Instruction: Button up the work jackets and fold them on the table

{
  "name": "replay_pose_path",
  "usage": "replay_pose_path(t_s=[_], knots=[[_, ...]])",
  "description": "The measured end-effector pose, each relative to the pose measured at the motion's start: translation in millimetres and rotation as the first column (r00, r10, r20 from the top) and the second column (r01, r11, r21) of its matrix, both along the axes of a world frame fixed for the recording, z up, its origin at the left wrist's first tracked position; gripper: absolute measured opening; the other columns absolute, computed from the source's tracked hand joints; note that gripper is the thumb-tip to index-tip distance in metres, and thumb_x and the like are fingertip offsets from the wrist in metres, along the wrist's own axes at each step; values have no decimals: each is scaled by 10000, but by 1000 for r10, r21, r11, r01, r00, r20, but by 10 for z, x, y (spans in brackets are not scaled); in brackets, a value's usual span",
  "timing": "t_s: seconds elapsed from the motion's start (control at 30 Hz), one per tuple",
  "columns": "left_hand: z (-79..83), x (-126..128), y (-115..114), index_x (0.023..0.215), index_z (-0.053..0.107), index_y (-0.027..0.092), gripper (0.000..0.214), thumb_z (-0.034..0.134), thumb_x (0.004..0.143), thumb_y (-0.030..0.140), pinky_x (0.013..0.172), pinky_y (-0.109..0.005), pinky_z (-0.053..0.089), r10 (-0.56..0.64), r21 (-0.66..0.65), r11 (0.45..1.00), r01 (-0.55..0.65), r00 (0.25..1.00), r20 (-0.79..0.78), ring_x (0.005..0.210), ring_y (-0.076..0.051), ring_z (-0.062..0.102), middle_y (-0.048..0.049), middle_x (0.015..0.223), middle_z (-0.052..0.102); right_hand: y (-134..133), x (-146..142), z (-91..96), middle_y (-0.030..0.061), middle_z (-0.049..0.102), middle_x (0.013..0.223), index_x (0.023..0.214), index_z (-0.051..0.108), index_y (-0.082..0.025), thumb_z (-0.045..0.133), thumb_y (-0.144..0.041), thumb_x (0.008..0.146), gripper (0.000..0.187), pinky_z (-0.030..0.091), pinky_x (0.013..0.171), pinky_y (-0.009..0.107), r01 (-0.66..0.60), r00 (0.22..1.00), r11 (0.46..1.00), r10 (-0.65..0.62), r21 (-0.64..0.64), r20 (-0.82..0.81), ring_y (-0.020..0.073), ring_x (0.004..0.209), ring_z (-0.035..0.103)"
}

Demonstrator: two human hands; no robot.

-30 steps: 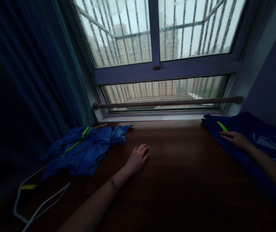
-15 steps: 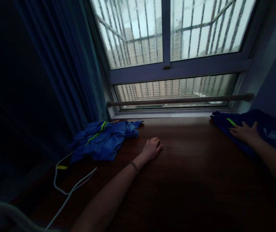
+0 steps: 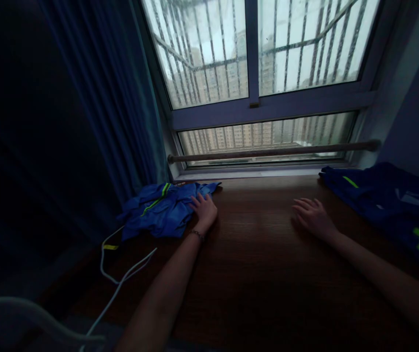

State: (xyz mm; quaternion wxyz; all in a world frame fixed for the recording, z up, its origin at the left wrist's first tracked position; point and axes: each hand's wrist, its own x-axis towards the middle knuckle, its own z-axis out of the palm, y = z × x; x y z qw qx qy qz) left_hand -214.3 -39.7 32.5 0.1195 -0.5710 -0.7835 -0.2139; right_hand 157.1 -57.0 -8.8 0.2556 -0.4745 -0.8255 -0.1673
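Note:
A crumpled blue garment with neon green stripes [image 3: 161, 211] lies on the dark wooden surface [image 3: 260, 264] at the left, below the window. My left hand [image 3: 205, 209] rests on its right edge with fingers stretched out. My right hand [image 3: 314, 215] lies flat and open on the bare wood, holding nothing. A darker blue garment with neon green stripes [image 3: 388, 205] is spread at the right, a short way from my right hand.
A white cable [image 3: 121, 281] with a yellow tag loops over the surface's left front. A dark blue curtain [image 3: 95, 112] hangs at the left. A barred window [image 3: 260, 63] and a horizontal rod [image 3: 271, 152] close off the back.
My left hand has moved left onto the crumpled blue garment. My right hand has come off the dark garment and now lies on the bare wood. The view has shifted left.

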Motion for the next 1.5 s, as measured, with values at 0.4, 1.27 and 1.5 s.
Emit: replay_pose_path(t_s=[0.4, 1.27, 1.5], knots=[[83, 188, -32, 1108, 450, 73, 320, 336, 833, 190, 763, -379, 423, -169, -211, 957, 198, 975, 147, 921, -258, 555, -205, 1000, 557, 101, 0, -41, 80, 557, 1082, 980, 596, -201, 390, -254, 791, 284, 399, 840, 398, -53, 997, 994, 48, -95, -59, 234, 991, 502], [45, 425, -39, 954, 583, 221, 331, 540, 711, 441, 657, -244, 387, -677, -308, 703, 641, 736, -11, 809, -189, 543, -39, 887, 594, -36, -217, 170, 42, 605, 977, 942, 617, -220, 373, -305, 859, 271, 379, 880, 341, -407, 908, 888, 419, -215, 8, 187, 1020, 476], [81, 262, 27, 904, 620, 212, 265, 375, 817, 264, 683, -233, 381, -489, -321, 842, 435, 865, -110, 788, -150, 555, -60, 934, 591, -266, -386, 347, 74, 613, 705, 683, 618, -146, 467, -158, 753, 166, 391, 604, 217, -105, 969, 850, 205, -516, 141, 150, 658, 547]])
